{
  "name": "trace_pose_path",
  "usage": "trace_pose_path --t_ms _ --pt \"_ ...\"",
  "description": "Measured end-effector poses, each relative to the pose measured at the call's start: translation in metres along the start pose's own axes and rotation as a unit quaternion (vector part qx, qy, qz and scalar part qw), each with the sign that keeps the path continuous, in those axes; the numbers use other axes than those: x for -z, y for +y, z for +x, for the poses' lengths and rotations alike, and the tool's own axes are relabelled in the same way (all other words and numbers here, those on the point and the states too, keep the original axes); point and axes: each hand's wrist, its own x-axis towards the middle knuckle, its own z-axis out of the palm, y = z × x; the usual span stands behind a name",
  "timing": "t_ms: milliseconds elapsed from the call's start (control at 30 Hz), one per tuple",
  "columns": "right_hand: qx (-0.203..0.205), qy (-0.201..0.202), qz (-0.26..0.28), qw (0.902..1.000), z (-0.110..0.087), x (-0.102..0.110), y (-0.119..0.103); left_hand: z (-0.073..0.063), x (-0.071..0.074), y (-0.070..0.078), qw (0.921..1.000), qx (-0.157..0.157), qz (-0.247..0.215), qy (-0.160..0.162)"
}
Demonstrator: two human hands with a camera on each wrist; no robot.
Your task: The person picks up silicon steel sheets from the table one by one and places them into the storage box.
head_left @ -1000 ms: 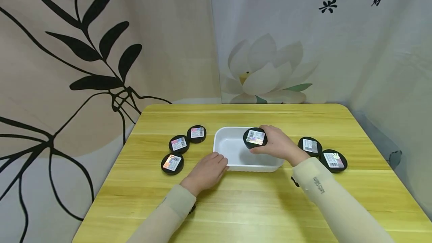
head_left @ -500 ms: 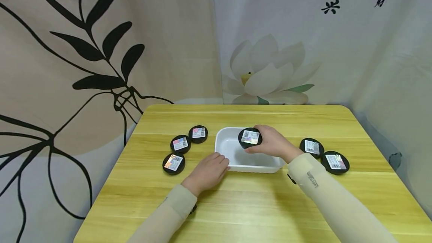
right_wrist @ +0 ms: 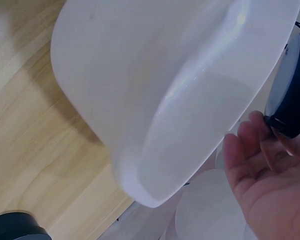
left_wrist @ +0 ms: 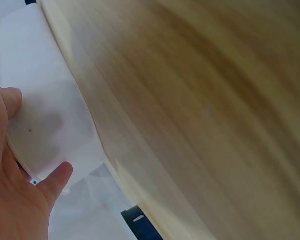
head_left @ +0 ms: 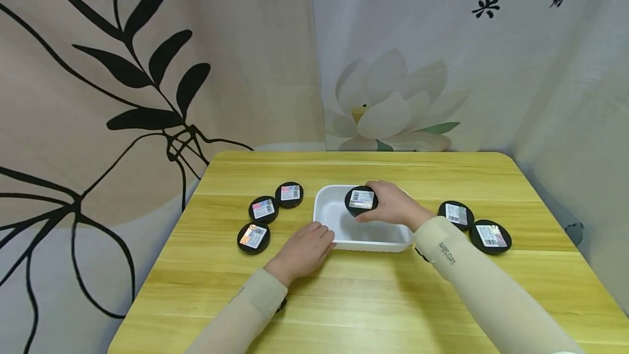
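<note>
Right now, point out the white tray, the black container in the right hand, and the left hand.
White tray (head_left: 371, 246), head view: on its front wall.
Held black container (head_left: 361, 199), head view: on its labelled face.
Left hand (head_left: 303, 250), head view: on the back of the hand.

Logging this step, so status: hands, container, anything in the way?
Right hand holds black container over white tray. Left hand holds tray's near left corner. No obstruction seen between container and tray.

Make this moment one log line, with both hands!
left hand: holds white tray | right hand: grips black tub over tray | table: five other black tubs
</note>
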Motion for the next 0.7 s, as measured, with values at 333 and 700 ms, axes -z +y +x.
trace_pose_path --t_ms 333,700 --pt "0.002 -0.020 -0.006 0.9998 0.006 -0.001 0.001 0.000 0.000 0.000 1.0000 -0.003 0.002 0.004" --pt "-0.001 -0.046 -0.009 0.9989 0.018 -0.004 0.004 -0.001 0.003 0.001 0.9999 -0.005 0.003 0.012"
